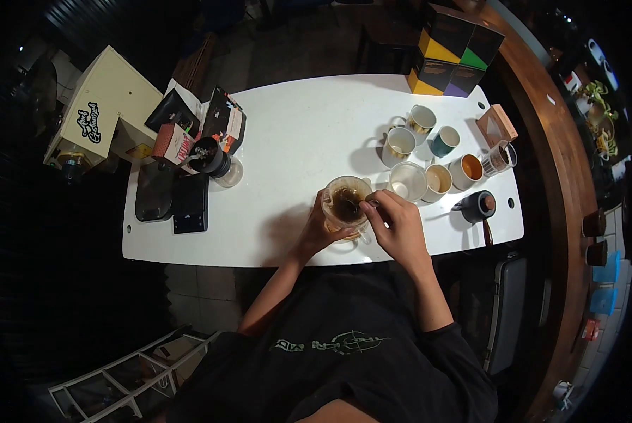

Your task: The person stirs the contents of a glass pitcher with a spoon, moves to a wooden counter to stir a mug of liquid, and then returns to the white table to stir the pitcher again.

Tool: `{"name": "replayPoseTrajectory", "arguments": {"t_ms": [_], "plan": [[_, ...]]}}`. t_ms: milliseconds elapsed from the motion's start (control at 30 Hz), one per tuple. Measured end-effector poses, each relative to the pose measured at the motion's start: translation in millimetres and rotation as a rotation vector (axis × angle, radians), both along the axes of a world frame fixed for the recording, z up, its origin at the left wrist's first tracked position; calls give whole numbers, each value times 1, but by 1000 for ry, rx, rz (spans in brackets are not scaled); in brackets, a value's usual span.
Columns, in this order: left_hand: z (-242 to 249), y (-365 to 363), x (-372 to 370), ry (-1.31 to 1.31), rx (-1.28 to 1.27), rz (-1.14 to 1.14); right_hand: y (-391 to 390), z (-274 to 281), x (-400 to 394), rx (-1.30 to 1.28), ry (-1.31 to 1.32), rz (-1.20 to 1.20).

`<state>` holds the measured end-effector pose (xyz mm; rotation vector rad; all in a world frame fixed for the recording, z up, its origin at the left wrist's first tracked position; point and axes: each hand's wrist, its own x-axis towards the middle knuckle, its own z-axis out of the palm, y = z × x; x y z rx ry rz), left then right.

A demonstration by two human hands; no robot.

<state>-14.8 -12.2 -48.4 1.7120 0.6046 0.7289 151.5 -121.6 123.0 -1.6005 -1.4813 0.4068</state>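
Note:
In the head view, a coffee dripper [329,185] lined with a pale filter holds dark brown liquid [346,204] and stands at the table's near edge. Beneath it shows part of a clear glass vessel with a handle [365,237]. My left hand [320,229] wraps round the dripper's left side, thumb across the front. At the right rim, my right hand [393,218] is closed in a pinch over the liquid. Whatever thin thing it holds is mostly covered by the fingers.
Several cups, among them a teal cup [445,141], cluster right of the dripper on the white table [295,127]. A dark pot with a handle [478,205] sits at the right. Leftward are a grinder [210,158], a black scale [190,204] and a cream machine [104,106]. Boxes [453,56] stand behind.

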Motion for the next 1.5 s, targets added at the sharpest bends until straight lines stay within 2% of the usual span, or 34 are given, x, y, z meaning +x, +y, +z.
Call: {"name": "replayPoseTrajectory", "arguments": {"t_ms": [100, 267, 333, 467, 667, 867, 1500], "plan": [[-1, 0, 0, -10, 22, 1, 1, -3, 1, 50, 32, -17], [0, -1, 0, -32, 32, 9, 1, -1, 0, -12, -62, -66], [-2, 0, -1, 33, 76, 4, 0, -1, -1, -13, -45, -48], [-2, 0, 1, 7, 23, 12, -1, 1, -1, 30, 20, -45], [0, 0, 0, -1, 54, 8, 0, -4, 0, -15, -74, -54], [-3, -1, 0, -3, 10, 7, -2, 1, -1, 13, 15, -45], [-2, 1, 0, -11, 29, -1, -2, -1, 2, -24, -34, -38]]}}
